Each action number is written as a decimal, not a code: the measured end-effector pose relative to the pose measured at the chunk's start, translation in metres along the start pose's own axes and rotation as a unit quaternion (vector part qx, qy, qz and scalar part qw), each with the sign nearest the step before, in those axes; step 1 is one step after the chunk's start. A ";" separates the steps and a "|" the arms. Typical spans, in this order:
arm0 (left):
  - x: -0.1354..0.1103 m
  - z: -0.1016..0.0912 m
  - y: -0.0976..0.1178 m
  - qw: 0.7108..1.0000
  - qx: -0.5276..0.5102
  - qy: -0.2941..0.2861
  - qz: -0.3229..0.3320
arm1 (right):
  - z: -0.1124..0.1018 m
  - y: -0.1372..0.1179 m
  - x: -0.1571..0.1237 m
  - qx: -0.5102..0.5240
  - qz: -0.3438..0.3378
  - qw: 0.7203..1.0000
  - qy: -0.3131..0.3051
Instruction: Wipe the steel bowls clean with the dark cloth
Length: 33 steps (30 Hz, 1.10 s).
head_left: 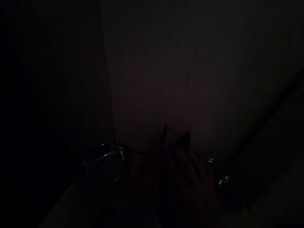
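Note:
The scene is almost black. My right hand [192, 181] shows faintly at the lower middle, its fingers lying close together and reaching up-left onto a small dark thing with two pointed tips [175, 138]. My left hand [140, 171] is only a dim reddish shape just left of it, and its fingers cannot be made out. Both hands meet at the pointed thing, in front of a pale surface [175, 75].
A round shiny metal rim, like a small bowl [106, 162], sits left of the hands. A second shiny metal piece [223, 182] glints on the right. A dark slanted edge [268, 120] runs up to the right. Everything else is lost in darkness.

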State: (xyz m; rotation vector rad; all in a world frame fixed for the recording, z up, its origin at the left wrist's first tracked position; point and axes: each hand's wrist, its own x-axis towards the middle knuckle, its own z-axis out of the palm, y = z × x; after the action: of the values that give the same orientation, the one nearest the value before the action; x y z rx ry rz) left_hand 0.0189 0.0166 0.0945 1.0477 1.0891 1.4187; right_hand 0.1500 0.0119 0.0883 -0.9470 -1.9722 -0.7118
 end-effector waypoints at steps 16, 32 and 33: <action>0.007 -0.006 -0.002 0.991 -0.040 0.014 0.124 | 0.014 -0.015 -0.006 0.033 -0.033 0.998 0.033; 0.005 -0.005 -0.021 0.982 -0.070 -0.042 0.168 | 0.003 -0.005 0.001 -0.008 0.010 1.000 0.023; 0.005 -0.005 -0.019 0.982 -0.074 -0.038 0.171 | 0.004 -0.007 0.000 -0.003 0.005 1.000 0.023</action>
State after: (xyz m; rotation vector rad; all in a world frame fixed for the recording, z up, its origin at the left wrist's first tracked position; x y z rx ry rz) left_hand 0.0174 0.0229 0.0752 1.2099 0.7594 1.6886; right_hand 0.1429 0.0114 0.0853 -0.9359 -1.9251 -0.7279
